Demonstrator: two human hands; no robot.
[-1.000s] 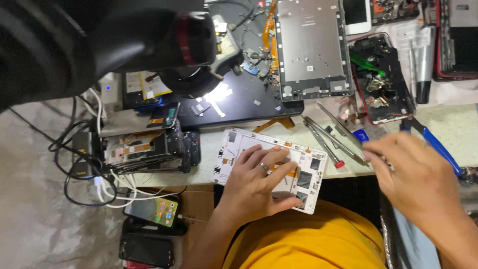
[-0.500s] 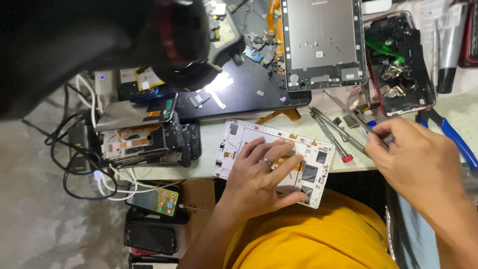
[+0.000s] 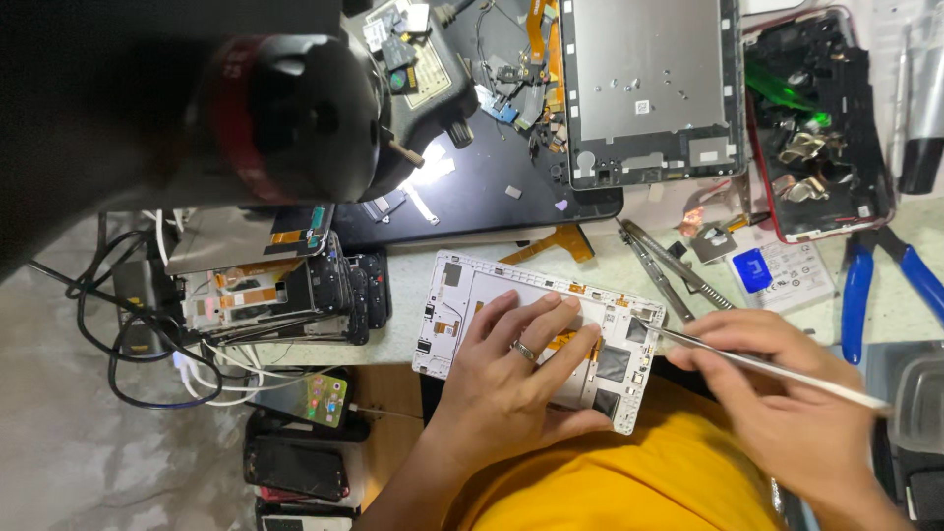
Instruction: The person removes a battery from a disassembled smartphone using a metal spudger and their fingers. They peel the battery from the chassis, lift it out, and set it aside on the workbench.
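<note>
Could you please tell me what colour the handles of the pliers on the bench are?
Blue; the pliers lie at the right in the head view.

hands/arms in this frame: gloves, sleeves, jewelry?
No gloves. Left hand wears one silver ring on a finger; right hand shows no ring. Both forearms show no sleeves or watch as far as visible. The torso wears a yellow shirt.

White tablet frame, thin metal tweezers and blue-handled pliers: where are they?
White tablet frame [image 3: 462, 285]: head view, bare upper-left corner.
Thin metal tweezers [image 3: 757, 362]: head view, mid-shaft.
Blue-handled pliers [image 3: 854, 300]: head view, left handle.
</note>
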